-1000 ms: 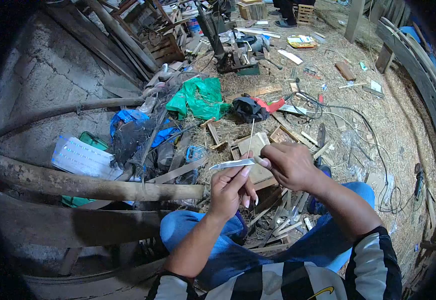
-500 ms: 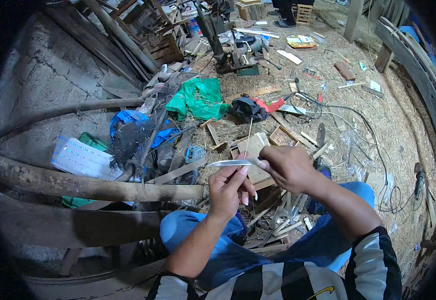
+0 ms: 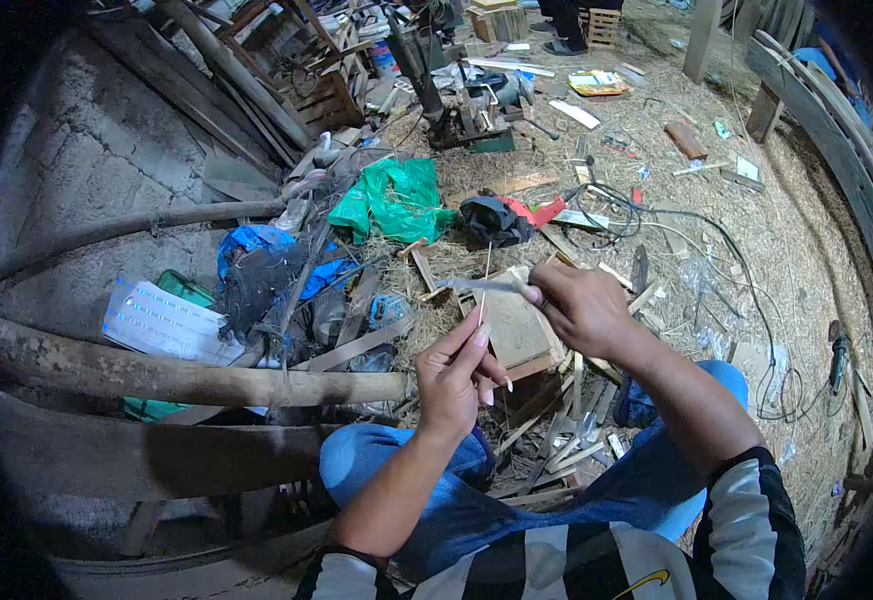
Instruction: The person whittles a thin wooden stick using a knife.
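Between thumb and fingers, my left hand (image 3: pixel 454 378) pinches a thin wooden stick (image 3: pixel 487 268) that points up and away from me. My right hand (image 3: pixel 585 308) is closed around the handle of a knife (image 3: pixel 482 286). Its blade, slightly blurred, points left and lies across the stick above my left fingertips. Most of the knife's handle is hidden in my right fist. Below and behind both hands is a flat wooden board (image 3: pixel 523 335) among wood offcuts (image 3: pixel 569 455).
A horizontal pole (image 3: pixel 187 368) runs along my left. Farther off lie a green plastic bag (image 3: pixel 393 197), a black bag (image 3: pixel 497 218) and a dark cable (image 3: pixel 727 235). Wood shavings and straw cover the floor. A person's dark shoe (image 3: pixel 563 47) shows at the far top.
The knife and my right hand have moved slightly up and away along the stick. The blade now sits higher above my left fingers, which still hold the stick.
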Demonstrator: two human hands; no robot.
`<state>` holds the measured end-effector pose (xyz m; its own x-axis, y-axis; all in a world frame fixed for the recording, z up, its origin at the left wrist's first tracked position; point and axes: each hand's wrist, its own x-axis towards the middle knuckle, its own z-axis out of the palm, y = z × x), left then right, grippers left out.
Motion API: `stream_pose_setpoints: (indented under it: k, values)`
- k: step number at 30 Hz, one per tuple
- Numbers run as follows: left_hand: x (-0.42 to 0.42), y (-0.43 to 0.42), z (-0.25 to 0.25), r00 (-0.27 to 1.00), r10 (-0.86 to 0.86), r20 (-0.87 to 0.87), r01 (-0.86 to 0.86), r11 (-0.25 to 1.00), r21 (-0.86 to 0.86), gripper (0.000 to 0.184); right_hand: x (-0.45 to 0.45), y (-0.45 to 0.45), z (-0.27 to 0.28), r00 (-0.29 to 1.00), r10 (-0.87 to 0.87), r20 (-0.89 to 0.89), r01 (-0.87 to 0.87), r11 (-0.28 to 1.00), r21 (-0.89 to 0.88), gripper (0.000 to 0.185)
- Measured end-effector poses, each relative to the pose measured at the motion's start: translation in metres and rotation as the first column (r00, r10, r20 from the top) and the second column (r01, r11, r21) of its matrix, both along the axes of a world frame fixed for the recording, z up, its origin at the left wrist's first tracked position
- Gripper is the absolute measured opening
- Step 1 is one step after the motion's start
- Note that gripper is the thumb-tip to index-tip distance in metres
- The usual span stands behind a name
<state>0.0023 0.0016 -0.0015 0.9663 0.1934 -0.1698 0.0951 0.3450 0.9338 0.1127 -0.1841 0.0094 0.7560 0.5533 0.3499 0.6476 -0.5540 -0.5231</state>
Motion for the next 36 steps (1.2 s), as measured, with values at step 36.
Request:
stream_pose_setpoints:
  k: [36]
  values:
    - [-0.003, -0.001, 0.004, 0.994, -0.092, -0.053, 0.082, 0.982, -0.172, 0.037, -0.006, 0.004, -0.007, 0.993, 0.102, -0.066, -0.102, 0.995, 0.001, 0.023]
